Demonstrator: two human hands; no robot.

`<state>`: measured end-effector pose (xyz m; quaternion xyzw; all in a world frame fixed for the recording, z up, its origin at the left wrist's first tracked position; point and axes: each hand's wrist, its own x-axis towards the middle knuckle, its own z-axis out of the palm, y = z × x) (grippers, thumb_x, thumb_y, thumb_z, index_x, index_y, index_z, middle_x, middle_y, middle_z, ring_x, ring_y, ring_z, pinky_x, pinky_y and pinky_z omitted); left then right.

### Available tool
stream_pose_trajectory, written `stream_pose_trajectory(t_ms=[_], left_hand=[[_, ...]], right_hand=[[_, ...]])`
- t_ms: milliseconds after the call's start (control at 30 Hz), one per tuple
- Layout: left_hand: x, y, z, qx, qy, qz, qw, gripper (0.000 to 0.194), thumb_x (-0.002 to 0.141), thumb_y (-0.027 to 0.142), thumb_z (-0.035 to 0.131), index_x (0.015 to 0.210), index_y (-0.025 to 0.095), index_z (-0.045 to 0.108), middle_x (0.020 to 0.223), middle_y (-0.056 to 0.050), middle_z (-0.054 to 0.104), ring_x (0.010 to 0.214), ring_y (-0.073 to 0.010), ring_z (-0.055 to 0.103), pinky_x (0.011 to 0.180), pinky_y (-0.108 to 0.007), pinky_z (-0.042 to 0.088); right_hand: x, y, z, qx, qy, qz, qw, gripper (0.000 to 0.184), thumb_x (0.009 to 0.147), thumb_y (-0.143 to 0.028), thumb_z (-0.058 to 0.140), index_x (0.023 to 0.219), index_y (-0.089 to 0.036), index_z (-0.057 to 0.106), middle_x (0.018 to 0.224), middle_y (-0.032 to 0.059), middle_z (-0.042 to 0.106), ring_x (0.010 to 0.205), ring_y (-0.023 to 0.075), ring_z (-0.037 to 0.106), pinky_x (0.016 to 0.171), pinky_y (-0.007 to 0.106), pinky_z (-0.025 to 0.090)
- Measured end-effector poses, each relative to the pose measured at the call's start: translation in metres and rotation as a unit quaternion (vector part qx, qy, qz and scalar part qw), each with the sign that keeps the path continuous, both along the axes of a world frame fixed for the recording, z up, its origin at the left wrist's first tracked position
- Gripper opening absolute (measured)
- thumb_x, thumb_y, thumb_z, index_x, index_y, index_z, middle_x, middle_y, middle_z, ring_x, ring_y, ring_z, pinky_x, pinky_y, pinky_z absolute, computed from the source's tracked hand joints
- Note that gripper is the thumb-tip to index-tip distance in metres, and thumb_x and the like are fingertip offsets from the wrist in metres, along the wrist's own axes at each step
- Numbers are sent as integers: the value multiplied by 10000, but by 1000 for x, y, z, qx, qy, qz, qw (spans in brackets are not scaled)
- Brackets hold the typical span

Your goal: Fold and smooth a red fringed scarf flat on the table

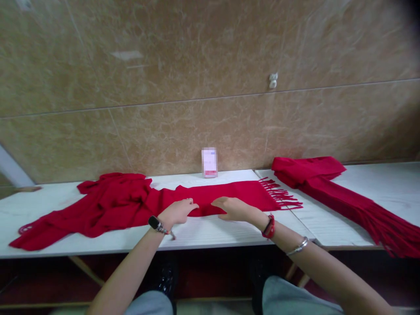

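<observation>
A red scarf (234, 194) lies along the white tabletop, flat and smooth on its right part, with a fringed end. Its left part is bunched in loose folds. My left hand (179, 211) is over the scarf's near edge, close to the bunched part, thumb out and fingers bent; its fingertips are partly hidden. My right hand (231, 208) hovers over or rests on the flat part, fingers stretched to the left and thumb apart. Whether either hand touches the cloth I cannot tell. No grip on the scarf shows.
A second red scarf (331, 192), folded lengthwise, lies on the right, its fringe hanging over the front edge. A phone (209, 162) with a lit, blurred screen leans on the marble wall (164, 65). The white table (210, 234) has a seam to my right.
</observation>
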<state>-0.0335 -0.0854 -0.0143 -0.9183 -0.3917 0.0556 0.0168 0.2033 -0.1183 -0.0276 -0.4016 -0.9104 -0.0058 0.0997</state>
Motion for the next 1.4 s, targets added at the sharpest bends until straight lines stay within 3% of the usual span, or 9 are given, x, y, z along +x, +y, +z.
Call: stream_pose_trajectory(t_ms=[167,400,533,667,900,1067,1167,1300,1400], left_hand=[[-3,-5,-8,37,14,-16,999,521,765,4,320,1220,223,450,1130,-86,486,1028,-211,480,815,-282,423],[-6,0,-10,55,12,-6,998,470,790,13,319,1190,211,467,1114,-90,508,1037,-213,486,835,-293,419],[-11,0,-11,55,-10,-12,998,507,797,-8,289,1224,223,436,1128,-80,499,1054,-200,475,865,-291,402],[-14,3,-16,68,-23,-22,997,488,799,-14,305,1208,214,445,1095,-80,505,1022,-192,494,841,-285,416],[-16,9,-23,102,-34,-35,994,441,788,-26,346,1150,181,489,1044,-86,528,944,-191,531,748,-263,442],[-20,5,-16,74,-58,-69,993,256,885,175,396,1107,150,521,1020,-76,558,961,-179,524,840,-269,405],[-21,2,-15,92,-66,-71,991,266,862,298,474,1087,163,521,1033,-70,551,954,-197,529,786,-275,429],[-19,1,-19,150,-35,-63,986,172,847,104,429,954,162,550,926,-57,558,840,-177,557,659,-252,439],[-18,2,-20,171,-27,-72,982,173,831,65,435,910,167,549,868,-42,555,790,-170,558,618,-246,433]], right_hand=[[-4,-6,-13,38,-29,-7,999,406,813,-91,372,1183,-164,521,1136,114,589,1025,214,548,839,298,428],[-29,0,-14,61,-71,-70,993,289,839,-108,360,1012,-135,591,951,137,648,875,235,596,769,309,439],[-42,-1,-10,64,-60,-85,993,240,852,-216,423,1007,-144,592,955,125,647,877,237,595,760,301,440],[-49,-2,-8,54,-41,-88,994,332,838,-391,476,1051,-159,579,977,113,642,911,234,587,764,282,437],[-50,4,-17,65,-65,-85,992,242,833,-94,414,986,-143,596,929,95,646,872,201,591,755,261,418],[-48,9,-20,62,-13,-117,991,194,876,-206,426,919,-174,612,892,63,629,857,175,580,707,231,415],[-46,12,-20,60,24,-125,990,189,881,-242,440,919,-182,615,886,51,616,834,156,574,688,218,409],[-43,14,-23,73,50,-117,989,137,852,-235,499,917,-181,606,886,47,602,819,150,562,672,217,401],[-41,16,-27,84,44,-111,989,107,840,-204,512,876,-176,609,850,42,600,782,146,557,654,218,393]])
